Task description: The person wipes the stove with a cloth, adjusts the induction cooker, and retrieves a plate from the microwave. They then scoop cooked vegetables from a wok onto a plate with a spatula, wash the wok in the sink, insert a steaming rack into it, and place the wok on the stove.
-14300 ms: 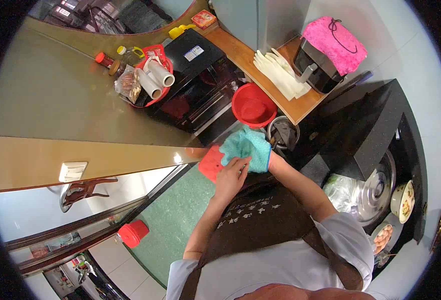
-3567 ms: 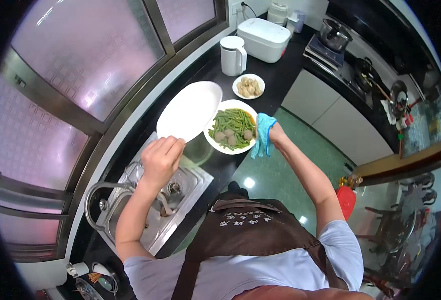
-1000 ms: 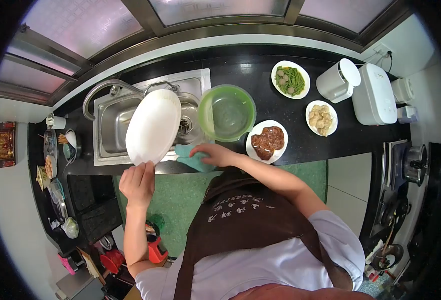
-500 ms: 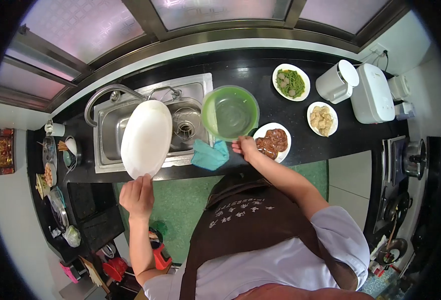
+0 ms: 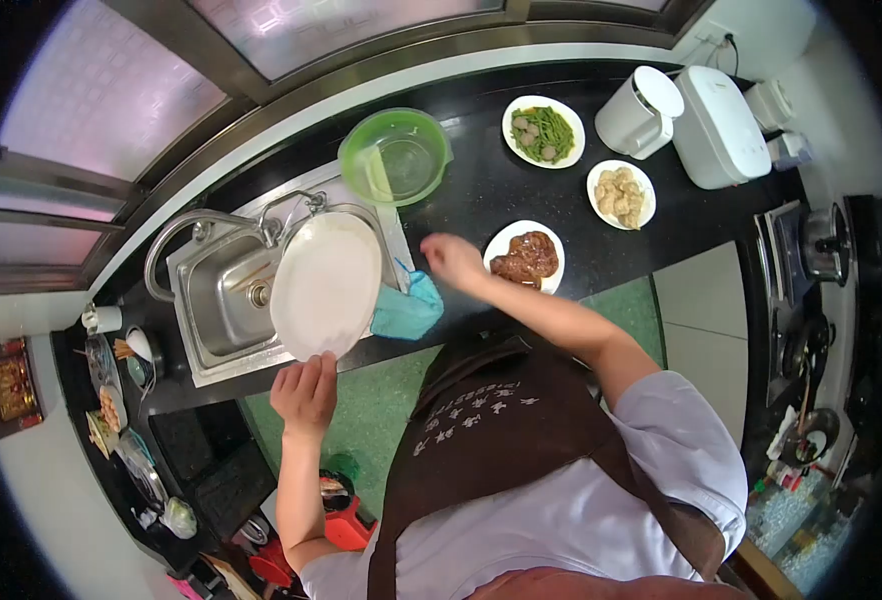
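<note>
My left hand (image 5: 304, 395) pinches the near rim of a white oval plate (image 5: 327, 285), held tilted over the right part of the sink. A turquoise cloth (image 5: 408, 311) lies at the sink's right front corner, partly behind the plate. My right hand (image 5: 451, 262) is over the dark counter, between the cloth and a white plate with brown glazed meat (image 5: 527, 259); motion smears its fingers. Farther back, a green plastic basin (image 5: 397, 158) rests partly on the sink's edge, apart from both hands.
The steel sink (image 5: 223, 295) has a curved faucet (image 5: 166, 240). Toward the right stand a plate of green beans (image 5: 544, 133), a plate of pale food pieces (image 5: 621, 196), a white kettle (image 5: 633, 118) and a white appliance (image 5: 723, 130). A pot (image 5: 825, 243) is on the far right.
The green basin has moved back and left, and my right hand has let go of its rim. The oval plate has shifted right relative to the sink. The whole view has turned somewhat.
</note>
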{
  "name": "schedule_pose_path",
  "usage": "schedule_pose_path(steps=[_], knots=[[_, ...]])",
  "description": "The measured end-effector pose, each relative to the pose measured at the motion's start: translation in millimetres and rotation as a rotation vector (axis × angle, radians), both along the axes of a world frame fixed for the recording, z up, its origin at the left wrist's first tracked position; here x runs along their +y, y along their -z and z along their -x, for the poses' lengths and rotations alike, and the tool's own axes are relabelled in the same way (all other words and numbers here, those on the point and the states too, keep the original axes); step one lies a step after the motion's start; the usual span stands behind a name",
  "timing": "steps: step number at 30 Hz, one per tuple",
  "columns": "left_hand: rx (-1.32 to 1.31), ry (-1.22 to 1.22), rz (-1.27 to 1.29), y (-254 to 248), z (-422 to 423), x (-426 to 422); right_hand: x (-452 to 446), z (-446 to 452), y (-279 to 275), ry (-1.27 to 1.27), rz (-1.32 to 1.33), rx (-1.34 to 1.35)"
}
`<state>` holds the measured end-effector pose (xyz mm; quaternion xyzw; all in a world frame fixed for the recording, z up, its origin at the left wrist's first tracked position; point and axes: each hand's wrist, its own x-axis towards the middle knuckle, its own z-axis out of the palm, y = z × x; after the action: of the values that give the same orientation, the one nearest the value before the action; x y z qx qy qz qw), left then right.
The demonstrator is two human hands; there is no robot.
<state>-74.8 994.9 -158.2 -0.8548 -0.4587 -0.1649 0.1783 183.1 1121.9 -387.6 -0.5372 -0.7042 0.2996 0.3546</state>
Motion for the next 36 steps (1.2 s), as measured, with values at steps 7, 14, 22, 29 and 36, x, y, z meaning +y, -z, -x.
schedule_pose_path(steps=[7, 14, 22, 29, 36], knots=[[-0.047, 0.237, 0.258, 31.5, -32.7, 21.1, -85.8, -72.4, -9.5, -0.477, -0.330, -1.058], [-0.004, 0.487, 0.374, 82.7, -69.6, 47.5, -68.7, -114.4, -10.3, -0.557, -0.292, -1.273], [0.035, 0.600, 0.391, 137.5, -107.8, 78.1, -34.4, -175.1, -8.4, -0.482, -0.333, -1.274], [0.131, 0.693, 0.277, 174.2, -131.8, 114.5, -42.9, -197.7, -16.3, -0.534, -0.348, -1.303], [0.226, 0.758, 0.277, 204.4, -139.3, 146.8, -80.3, -204.2, 13.3, -0.249, -0.216, -0.769]])
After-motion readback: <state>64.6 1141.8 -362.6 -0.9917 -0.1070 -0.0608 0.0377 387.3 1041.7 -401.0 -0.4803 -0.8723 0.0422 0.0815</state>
